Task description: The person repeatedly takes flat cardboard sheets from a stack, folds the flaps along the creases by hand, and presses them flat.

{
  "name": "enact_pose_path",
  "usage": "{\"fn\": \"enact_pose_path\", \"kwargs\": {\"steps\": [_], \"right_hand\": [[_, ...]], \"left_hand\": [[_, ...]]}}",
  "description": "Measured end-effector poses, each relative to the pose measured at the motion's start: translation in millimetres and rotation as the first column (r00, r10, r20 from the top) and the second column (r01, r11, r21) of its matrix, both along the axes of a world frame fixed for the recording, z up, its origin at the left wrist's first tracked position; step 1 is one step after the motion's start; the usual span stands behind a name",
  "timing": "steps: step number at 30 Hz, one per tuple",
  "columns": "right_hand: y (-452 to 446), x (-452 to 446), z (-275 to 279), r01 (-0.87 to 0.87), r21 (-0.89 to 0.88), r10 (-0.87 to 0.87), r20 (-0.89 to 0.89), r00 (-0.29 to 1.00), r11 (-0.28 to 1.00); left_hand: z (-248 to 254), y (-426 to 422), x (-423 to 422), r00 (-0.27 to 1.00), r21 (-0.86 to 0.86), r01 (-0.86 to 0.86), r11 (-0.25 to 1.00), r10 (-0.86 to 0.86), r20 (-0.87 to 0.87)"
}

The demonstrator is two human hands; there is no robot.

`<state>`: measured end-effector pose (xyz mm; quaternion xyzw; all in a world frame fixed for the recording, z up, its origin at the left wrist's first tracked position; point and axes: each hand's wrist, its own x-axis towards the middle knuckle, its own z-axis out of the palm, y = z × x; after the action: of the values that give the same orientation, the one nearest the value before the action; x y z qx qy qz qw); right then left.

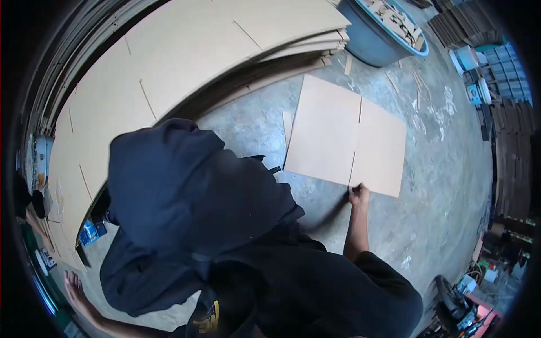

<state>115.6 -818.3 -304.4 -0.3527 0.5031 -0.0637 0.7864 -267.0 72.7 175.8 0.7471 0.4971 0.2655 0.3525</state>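
A slotted cardboard sheet (pixel 324 129) lies tilted over the concrete floor, with a cut and crease line running down it. My right hand (pixel 359 194) is closed at its near edge, thumb and fingers pinching the board by the slot. Far to the left, my left hand (pixel 74 288) has its fingers stretched out, holding nothing visible. It is nearest to the low end of a long stack of cardboard sheets (pixel 186 50), and I cannot tell whether it touches them. Dark hooded clothing (pixel 191 191) covers the middle of the view and hides part of the stack.
A blue tub (pixel 372 42) of cardboard scraps stands at the back. Thin offcuts (pixel 420 84) litter the concrete floor (pixel 445 169). White buckets (pixel 476 93) and stacked brown cardboard (pixel 510 152) line the right side. Another person's arm (pixel 39 231) shows at the left edge.
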Motion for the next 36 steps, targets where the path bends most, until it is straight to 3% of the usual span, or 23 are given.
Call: {"fn": "enact_pose_path", "kwargs": {"steps": [3,5,6,7,12,16,22,28,32,36], "right_hand": [[-7.6,0.8,-40.6,-0.044,-0.042,0.045,0.02,0.999,0.998],[-13.7,3.2,-47.9,-0.195,-0.126,0.206,0.079,0.975,0.973],[-13.0,11.7,-40.6,-0.174,-0.073,0.175,0.01,0.984,0.982],[-70.6,13.7,-94.8,-0.28,0.088,0.276,0.055,0.96,0.956],[4.2,97.3,-18.6,-0.483,-0.158,0.454,-0.189,0.871,0.861],[40.3,143.5,28.9,-0.604,-0.331,0.529,-0.293,0.796,0.725],[89.2,130.4,152.1,-0.523,-0.717,0.375,-0.377,0.847,0.461],[137.7,180.0,304.8,-0.202,-0.979,0.264,-0.191,0.945,0.014],[214.6,245.7,409.4,0.057,-0.981,0.437,-0.03,0.899,-0.185],[359.7,278.5,429.7,0.231,-0.955,0.787,-0.004,0.617,-0.185]], "left_hand": [[-25.0,31.7,-42.1,0.984,0.02,-0.097,0.995,0.093,0.151],[-76.3,17.8,-52.7,0.953,-0.002,-0.204,0.979,0.199,0.23],[-108.2,0.6,-54.4,0.931,-0.019,-0.264,0.964,0.26,0.257],[-143.8,-21.1,-48.3,0.907,-0.046,-0.32,0.946,0.32,0.273],[-323.6,-121.3,19.0,0.826,-0.163,-0.508,0.846,0.532,0.188],[-400.3,-171.7,60.3,0.843,-0.157,-0.532,0.832,0.538,-0.001],[-415.6,-177.1,62.3,0.886,-0.163,-0.463,0.871,0.449,-0.116],[-422.9,-164.3,58.3,0.902,-0.189,-0.431,0.883,0.419,-0.102],[-421.0,-160.2,63.6,0.901,-0.205,-0.433,0.878,0.427,-0.077],[-421.6,-165.6,76.1,0.889,-0.17,-0.457,0.873,0.454,-0.056]]}}
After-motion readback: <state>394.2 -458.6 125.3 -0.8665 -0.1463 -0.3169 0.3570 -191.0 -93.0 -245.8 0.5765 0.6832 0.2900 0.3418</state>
